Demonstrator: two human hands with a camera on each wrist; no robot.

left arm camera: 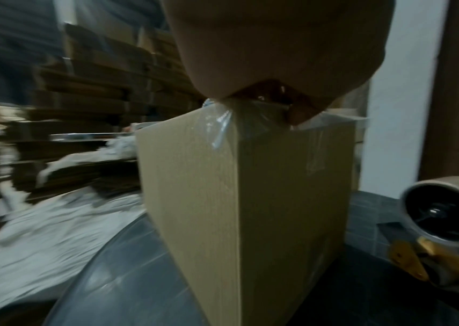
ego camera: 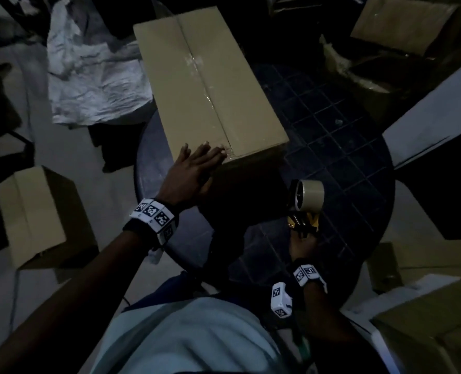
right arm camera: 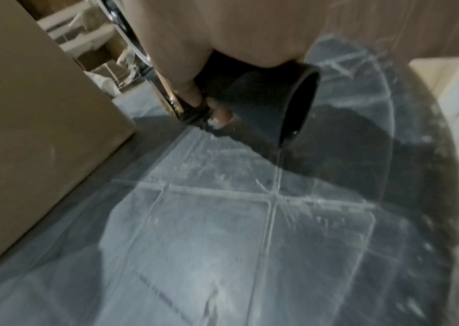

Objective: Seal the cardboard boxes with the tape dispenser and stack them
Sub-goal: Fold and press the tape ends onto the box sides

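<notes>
Head view: flat left hand [ego camera: 194,171] presses glossy-taped cardboard box [ego camera: 210,85].

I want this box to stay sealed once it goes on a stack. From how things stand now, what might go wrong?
1. The tape end looks wrinkled where it folds over the cardboard box corner; if the left hand does not flatten it, it may lift.
2. The box overhangs the far edge of the round table, so a hard press or push might tip it.
3. The right hand holds the tape dispenser close to the box; loose tape could catch.
</notes>
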